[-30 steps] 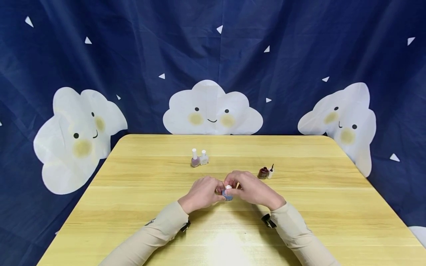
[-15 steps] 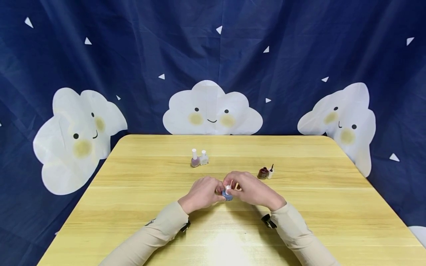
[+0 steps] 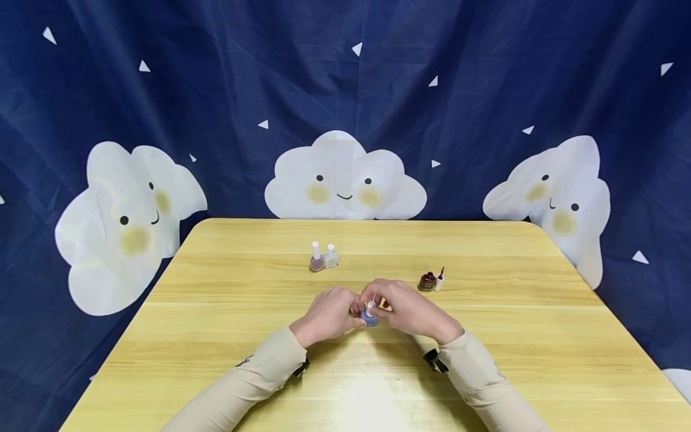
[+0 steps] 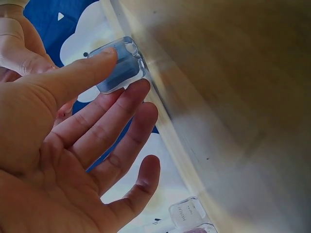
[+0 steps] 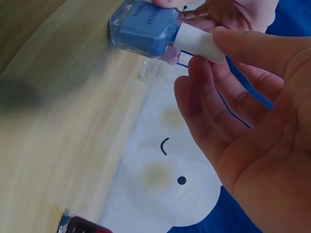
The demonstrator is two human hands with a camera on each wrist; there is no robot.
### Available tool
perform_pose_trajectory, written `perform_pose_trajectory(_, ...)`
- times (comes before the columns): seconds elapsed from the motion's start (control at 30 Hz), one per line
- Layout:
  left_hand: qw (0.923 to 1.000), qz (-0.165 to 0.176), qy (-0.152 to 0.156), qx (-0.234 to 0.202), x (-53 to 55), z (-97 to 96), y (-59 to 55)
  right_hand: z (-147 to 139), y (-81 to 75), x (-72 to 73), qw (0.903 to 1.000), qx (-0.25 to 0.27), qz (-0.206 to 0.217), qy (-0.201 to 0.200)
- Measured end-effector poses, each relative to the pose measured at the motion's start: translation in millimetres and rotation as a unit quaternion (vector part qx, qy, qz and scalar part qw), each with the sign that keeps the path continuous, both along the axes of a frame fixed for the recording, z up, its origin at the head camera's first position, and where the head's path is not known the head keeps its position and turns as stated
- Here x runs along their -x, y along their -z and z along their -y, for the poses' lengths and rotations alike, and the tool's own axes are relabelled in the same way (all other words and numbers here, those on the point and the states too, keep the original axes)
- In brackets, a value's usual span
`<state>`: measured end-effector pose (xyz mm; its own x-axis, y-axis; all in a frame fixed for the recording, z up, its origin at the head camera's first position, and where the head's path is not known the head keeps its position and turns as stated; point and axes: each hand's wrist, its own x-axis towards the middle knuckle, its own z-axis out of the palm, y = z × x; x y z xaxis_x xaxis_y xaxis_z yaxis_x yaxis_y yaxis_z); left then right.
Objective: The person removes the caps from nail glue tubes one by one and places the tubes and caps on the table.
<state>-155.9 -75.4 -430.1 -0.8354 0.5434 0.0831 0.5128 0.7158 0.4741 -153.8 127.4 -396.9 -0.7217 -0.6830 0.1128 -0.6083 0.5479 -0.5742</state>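
A blue nail polish bottle [image 5: 146, 29] with a white cap [image 5: 197, 41] is between my two hands, close over the tabletop. My left hand [image 3: 332, 313] pinches the glass body between thumb and fingertips, the thumb lying across the blue side in the left wrist view. The right hand [image 3: 407, 306] pinches the cap between thumb and index finger; its other fingers are loosely bent below. In the right wrist view the cap sits at the bottle's neck, in line with it.
Behind my hands, a mauve nail polish bottle [image 3: 317, 260] and a clear one [image 3: 331, 258], both white-capped, stand side by side. To the right is an uncapped dark red bottle [image 3: 427, 281], its white brush cap [image 3: 439, 279] beside it, brush up. A wooden table [image 3: 243, 282] carries everything.
The right fingers have shifted slightly around the white cap, and more of the cap shows between them. The left hand and the other bottles stay where they were.
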Motion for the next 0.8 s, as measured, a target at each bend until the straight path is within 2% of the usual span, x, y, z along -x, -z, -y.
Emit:
perform_pose_trajectory(0.13, 1.0, 0.002, 0.002, -0.002, -0.4, -0.5, -0.4, -0.1, 0.2, -0.2, 1.0, 0.002, 0.007, 0.001)
perform_pose_trajectory(0.3, 1.0, 0.0, 0.009, 0.0, -0.2, -1.2, -0.3, -0.6, 1.3, 0.2, 0.9995, 0.004, 0.021, 0.025)
perform_pose_trajectory(0.5, 0.9999, -0.003, 0.009, 0.005, 0.0, -1.6, -0.3, -1.1, 1.6, 1.8, 0.9989, 0.0, 0.019, 0.044)
perform_pose_trajectory(0.8, 0.9999, 0.004, 0.008, 0.006, 0.0, -1.9, -0.6, -1.3, 0.8, 1.0, 0.9995, -0.008, 0.008, 0.029)
